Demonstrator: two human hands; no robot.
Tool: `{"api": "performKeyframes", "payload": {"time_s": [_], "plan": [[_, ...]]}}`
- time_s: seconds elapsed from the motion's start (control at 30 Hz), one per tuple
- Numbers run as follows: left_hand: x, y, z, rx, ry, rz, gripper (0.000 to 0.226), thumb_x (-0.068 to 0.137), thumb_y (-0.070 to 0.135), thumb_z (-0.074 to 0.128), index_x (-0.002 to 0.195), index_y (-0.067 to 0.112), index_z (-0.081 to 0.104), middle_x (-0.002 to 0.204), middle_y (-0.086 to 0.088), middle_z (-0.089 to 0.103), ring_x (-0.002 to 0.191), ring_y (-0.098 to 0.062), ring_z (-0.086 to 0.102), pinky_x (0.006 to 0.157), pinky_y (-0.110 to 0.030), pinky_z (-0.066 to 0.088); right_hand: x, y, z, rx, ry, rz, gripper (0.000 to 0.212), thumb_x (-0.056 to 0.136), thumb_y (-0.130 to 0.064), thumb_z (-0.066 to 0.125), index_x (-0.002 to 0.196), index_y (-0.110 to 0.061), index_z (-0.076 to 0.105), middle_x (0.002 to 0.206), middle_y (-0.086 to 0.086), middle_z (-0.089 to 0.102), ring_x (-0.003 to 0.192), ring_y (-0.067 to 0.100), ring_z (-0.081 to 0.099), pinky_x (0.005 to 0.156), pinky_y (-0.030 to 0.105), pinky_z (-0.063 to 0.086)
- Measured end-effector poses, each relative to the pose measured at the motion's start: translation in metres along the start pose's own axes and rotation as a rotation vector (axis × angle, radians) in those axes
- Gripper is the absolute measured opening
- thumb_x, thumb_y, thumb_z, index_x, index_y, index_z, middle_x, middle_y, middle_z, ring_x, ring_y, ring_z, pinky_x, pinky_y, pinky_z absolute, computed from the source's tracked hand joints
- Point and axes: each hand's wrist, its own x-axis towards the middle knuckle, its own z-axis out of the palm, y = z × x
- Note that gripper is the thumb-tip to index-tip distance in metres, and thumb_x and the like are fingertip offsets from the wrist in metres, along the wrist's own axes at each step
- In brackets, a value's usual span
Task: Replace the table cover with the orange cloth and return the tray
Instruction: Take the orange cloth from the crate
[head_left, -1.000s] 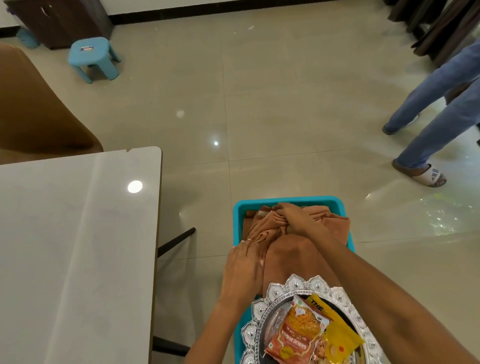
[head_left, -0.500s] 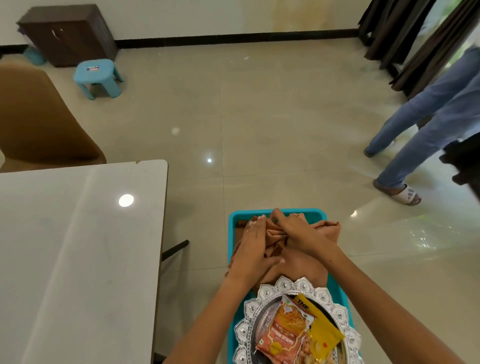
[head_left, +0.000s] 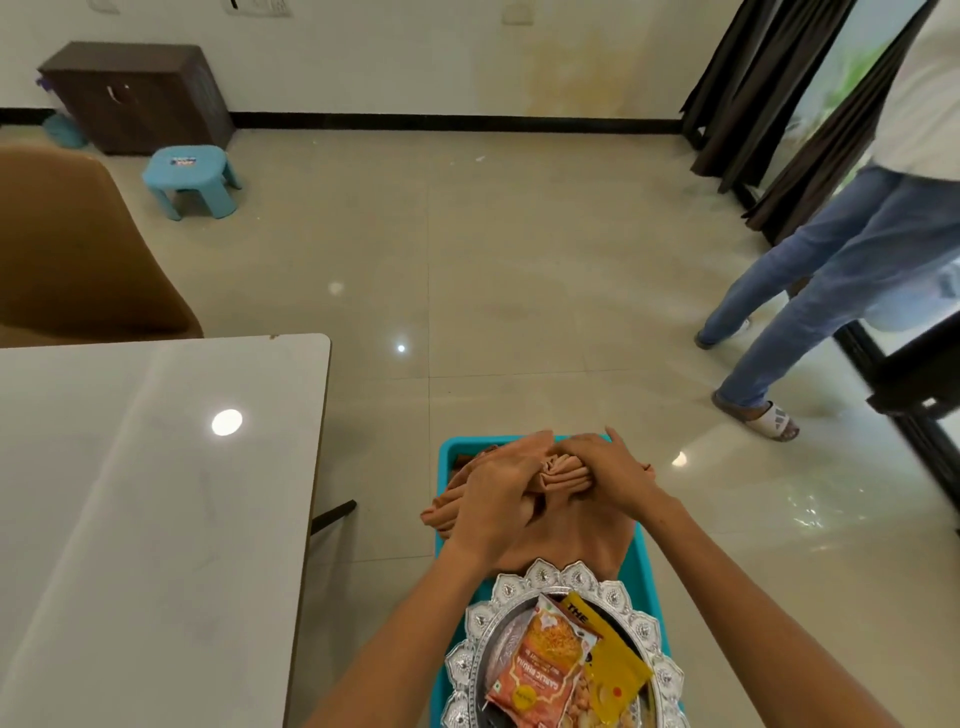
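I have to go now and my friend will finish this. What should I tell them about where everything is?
Left hand and right hand: both grip the bunched orange cloth.
The cloth sits on a teal stool on the floor, right of the white table.
The silver tray with snack packets rests on the same stool, nearer you, its rim over the cloth's near edge.
Done: the table shows no cover.
Left: lift the cloth, spread it over the table, then set the tray back on it.
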Motion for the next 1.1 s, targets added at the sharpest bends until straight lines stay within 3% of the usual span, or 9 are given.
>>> {"api": "performKeyframes", "payload": {"time_s": [0.1, 0.2, 0.3, 0.43, 0.57, 0.63, 0.8, 0.97, 1.1], "plan": [[-0.006, 0.004, -0.022, -0.008, 0.074, -0.080, 0.039, 0.061, -0.010, 0.067, 0.094, 0.012, 0.069, 0.076, -0.002, 0.070, 0.065, -0.013, 0.059, 0.062, -0.011, 0.040, 0.011, -0.019, -0.007, -0.062, 0.008, -0.034, 0.020, 0.082, -0.007, 0.058, 0.086, -0.026, 0.063, 0.090, -0.004, 0.062, 0.088, 0.007, 0.049, 0.111, 0.045, 0.022], [-0.018, 0.002, -0.045, -0.012, 0.195, -0.105, 0.041, 0.062, -0.012, 0.067, 0.096, 0.010, 0.071, 0.077, -0.003, 0.071, 0.071, -0.013, 0.056, 0.063, 0.000, 0.034, 0.022, -0.041, -0.017, -0.135, 0.019, -0.084, 0.010, 0.070, -0.015, 0.065, 0.079, -0.019, 0.062, 0.088, 0.001, 0.064, 0.087, 0.019, 0.060, 0.087, 0.036, 0.041], [-0.024, 0.009, -0.056, -0.013, 0.208, -0.071, 0.050, 0.067, -0.009, 0.065, 0.113, 0.010, 0.067, 0.090, -0.006, 0.071, 0.082, -0.016, 0.057, 0.070, -0.019, 0.048, 0.023, -0.054, -0.029, -0.180, -0.009, -0.088, 0.037, 0.070, -0.018, 0.067, 0.106, -0.024, 0.067, 0.121, -0.005, 0.061, 0.111, 0.015, 0.055, 0.085, 0.031, 0.043], [-0.024, 0.006, -0.060, -0.003, 0.176, -0.108, 0.024, 0.074, -0.002, 0.062, 0.095, 0.010, 0.067, 0.077, 0.001, 0.063, 0.064, -0.002, 0.048, 0.060, -0.028, 0.049, 0.007, -0.072, -0.043, -0.344, 0.067, -0.059, 0.010, 0.074, -0.020, 0.063, 0.082, -0.024, 0.065, 0.087, 0.000, 0.069, 0.087, 0.021, 0.062, 0.062, 0.028, 0.029], [-0.030, 0.016, -0.078, -0.033, 0.245, -0.112, 0.018, 0.074, 0.003, 0.063, 0.089, 0.010, 0.071, 0.080, -0.001, 0.070, 0.069, -0.010, 0.061, 0.065, -0.010, 0.044, -0.010, -0.089, -0.054, -0.264, 0.274, -0.128, 0.016, 0.078, -0.015, 0.061, 0.089, -0.022, 0.070, 0.090, 0.002, 0.070, 0.088, 0.024, 0.063, 0.072, 0.030, 0.041], [-0.035, 0.026, -0.098, -0.046, 0.332, -0.083, 0.011, 0.077, 0.006, 0.062, 0.084, 0.009, 0.070, 0.075, -0.001, 0.069, 0.064, -0.004, 0.057, 0.064, -0.001, 0.036, -0.010, -0.107, -0.066, -0.246, 0.371, -0.197, 0.019, 0.076, -0.007, 0.058, 0.083, -0.019, 0.071, 0.084, 0.000, 0.070, 0.084, 0.022, 0.064, 0.074, 0.025, 0.031], [-0.057, 0.049, -0.172, -0.046, 0.510, -0.049, 0.010, 0.081, 0.015, 0.063, 0.083, 0.008, 0.071, 0.072, -0.001, 0.068, 0.063, -0.006, 0.057, 0.059, -0.008, 0.043, -0.003, -0.186, -0.114, -0.257, 0.371, -0.391, 0.026, 0.075, -0.014, 0.047, 0.083, -0.013, 0.071, 0.086, 0.005, 0.069, 0.083, 0.025, 0.064, 0.073, 0.043, 0.052], [-0.118, 0.073, -0.288, 0.016, 0.745, -0.093, 0.012, 0.078, 0.021, 0.076, 0.084, 0.012, 0.069, 0.073, 0.007, 0.066, 0.070, -0.003, 0.060, 0.062, -0.007, 0.045, 0.003, -0.336, -0.147, -0.401, 0.409, -0.648, 0.018, 0.083, -0.015, 0.055, 0.088, -0.019, 0.072, 0.093, 0.001, 0.070, 0.088, 0.021, 0.064, 0.080, 0.039, 0.050], [-0.214, 0.064, -0.376, 0.114, 0.955, -0.315, 0.018, 0.073, 0.016, 0.080, 0.084, 0.019, 0.066, 0.073, 0.016, 0.063, 0.070, -0.002, 0.061, 0.061, -0.006, 0.043, 0.006, -0.484, -0.103, -0.296, 0.380, -0.976, 0.013, 0.088, -0.020, 0.057, 0.092, -0.022, 0.070, 0.099, -0.001, 0.069, 0.100, 0.019, 0.060, 0.092, 0.030, 0.040]]}}
